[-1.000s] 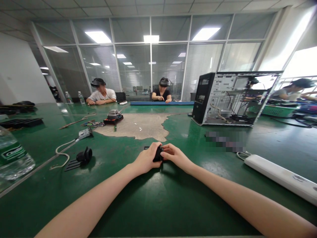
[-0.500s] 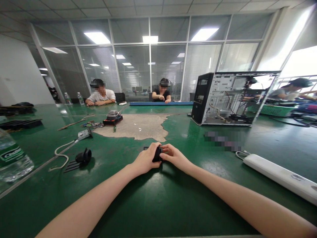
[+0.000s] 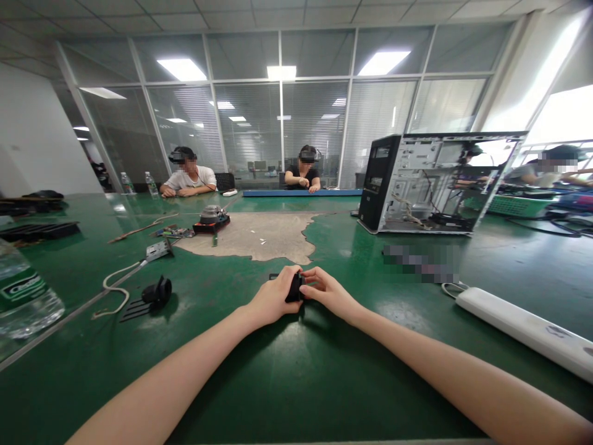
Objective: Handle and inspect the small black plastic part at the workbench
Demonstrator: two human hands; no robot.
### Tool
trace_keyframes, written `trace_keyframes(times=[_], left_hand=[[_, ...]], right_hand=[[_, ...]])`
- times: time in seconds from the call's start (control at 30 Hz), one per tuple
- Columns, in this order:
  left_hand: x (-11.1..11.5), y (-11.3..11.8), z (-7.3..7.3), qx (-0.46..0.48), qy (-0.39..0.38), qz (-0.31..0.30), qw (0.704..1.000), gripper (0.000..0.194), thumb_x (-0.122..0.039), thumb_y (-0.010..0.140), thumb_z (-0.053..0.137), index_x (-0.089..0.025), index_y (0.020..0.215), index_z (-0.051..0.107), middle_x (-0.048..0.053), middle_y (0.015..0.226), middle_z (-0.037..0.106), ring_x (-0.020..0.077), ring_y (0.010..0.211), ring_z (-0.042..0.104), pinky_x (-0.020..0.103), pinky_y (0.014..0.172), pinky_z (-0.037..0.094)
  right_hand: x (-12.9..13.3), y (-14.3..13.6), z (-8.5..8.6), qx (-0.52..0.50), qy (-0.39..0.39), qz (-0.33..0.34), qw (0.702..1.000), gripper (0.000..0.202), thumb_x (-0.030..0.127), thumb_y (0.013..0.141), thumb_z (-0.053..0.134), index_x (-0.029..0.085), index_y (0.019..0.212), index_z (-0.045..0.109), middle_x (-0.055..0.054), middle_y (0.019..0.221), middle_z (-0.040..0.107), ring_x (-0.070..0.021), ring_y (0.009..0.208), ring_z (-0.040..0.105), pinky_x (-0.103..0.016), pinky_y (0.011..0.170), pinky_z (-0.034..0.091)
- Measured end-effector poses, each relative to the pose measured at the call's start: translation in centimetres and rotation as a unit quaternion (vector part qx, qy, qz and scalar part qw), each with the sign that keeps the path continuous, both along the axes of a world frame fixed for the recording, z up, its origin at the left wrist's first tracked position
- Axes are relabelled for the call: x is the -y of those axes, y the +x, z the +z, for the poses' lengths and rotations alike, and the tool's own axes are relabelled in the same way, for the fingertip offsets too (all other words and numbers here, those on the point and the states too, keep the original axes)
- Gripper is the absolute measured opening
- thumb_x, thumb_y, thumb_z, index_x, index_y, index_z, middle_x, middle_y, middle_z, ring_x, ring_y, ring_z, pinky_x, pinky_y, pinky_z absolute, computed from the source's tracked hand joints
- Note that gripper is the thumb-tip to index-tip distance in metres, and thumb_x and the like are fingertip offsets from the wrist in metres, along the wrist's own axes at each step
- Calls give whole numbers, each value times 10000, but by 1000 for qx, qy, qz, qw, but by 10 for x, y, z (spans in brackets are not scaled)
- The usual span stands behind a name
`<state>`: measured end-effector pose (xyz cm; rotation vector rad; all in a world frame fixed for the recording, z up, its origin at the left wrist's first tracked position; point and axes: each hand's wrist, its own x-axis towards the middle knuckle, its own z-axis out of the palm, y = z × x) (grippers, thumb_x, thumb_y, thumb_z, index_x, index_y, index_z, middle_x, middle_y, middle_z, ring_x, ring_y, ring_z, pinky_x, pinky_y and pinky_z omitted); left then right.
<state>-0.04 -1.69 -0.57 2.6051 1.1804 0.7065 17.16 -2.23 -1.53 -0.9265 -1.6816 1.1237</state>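
Note:
A small black part [image 3: 294, 289] is held between my two hands just above the green table [image 3: 296, 377]. My left hand [image 3: 277, 293] wraps round it from the left, and a dark end sticks out beyond the knuckles. From the right, the thumb and fingertips of my right hand [image 3: 324, 290] pinch its near end. Fingers hide most of the part, so its exact kind cannot be made out. To the left lies a black plastic piece with a round end and flat prongs [image 3: 152, 295].
An open computer case [image 3: 417, 185] stands at right behind a white power strip [image 3: 519, 327]. A water bottle [image 3: 28, 290] is at far left. A metal bracket [image 3: 158, 250] and a heatsink fan [image 3: 212, 219] lie left of centre. Two people sit across the table, another at right.
Both hands keep nearly the same place on the black part. The fingers of my right hand shift very slightly against its end.

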Motion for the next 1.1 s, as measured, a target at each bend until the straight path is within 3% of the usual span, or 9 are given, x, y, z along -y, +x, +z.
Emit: trace_keyframes(times=[0.07,0.2,0.37,0.47,0.57,0.67,0.93,1.1], left_hand=[[0,0,0,1,1,1,1000,609,-266,678,582,-248,1194,258,50,1164,449,231,875,579,328,712,457],[1,1,1,3,0,-1,1000,615,-270,675,588,-246,1193,257,51,1180,440,229,888,575,328,728,455],[0,0,0,1,-6,4,1000,630,-268,671,590,-246,1200,249,53,1187,439,235,906,570,331,745,452],[0,0,0,3,-7,4,1000,622,-264,669,590,-253,1194,256,49,1187,441,231,884,577,328,727,456],[1,0,0,5,-7,4,1000,614,-257,667,587,-254,1189,266,50,1173,448,229,867,580,328,711,457],[1,0,1,9,-10,7,1000,609,-266,670,585,-253,1191,271,52,1166,448,232,882,575,332,725,453],[2,0,3,4,-16,5,1000,615,-266,668,590,-251,1191,267,49,1177,445,231,897,572,327,746,447],[2,1,2,5,-9,6,1000,604,-261,675,583,-250,1190,267,47,1165,450,231,882,576,321,721,451]], right_hand=[[4,0,2,-2,40,15,999,291,284,685,637,205,917,480,-24,965,538,-167,893,570,-320,757,486],[7,-2,6,-4,74,-20,997,172,295,724,589,186,827,506,-22,917,539,-170,923,550,-324,792,472],[0,-3,2,-15,29,-42,999,298,310,677,638,186,896,479,-33,931,551,-162,885,562,-339,807,459],[0,-1,0,1,-1,-2,1000,292,322,694,623,190,910,477,-27,894,566,-155,846,573,-333,777,469],[4,0,2,-6,19,30,999,304,298,686,636,206,921,467,-15,921,553,-157,854,579,-319,759,479],[6,-1,5,-13,41,10,999,268,306,693,629,207,895,484,-9,937,545,-158,859,580,-322,769,477],[-3,0,0,-10,-8,-29,999,302,345,682,635,182,894,494,-30,890,576,-166,850,583,-348,792,472],[5,-1,6,-25,28,11,999,306,311,657,663,199,889,497,-12,923,557,-162,859,586,-318,775,480]])
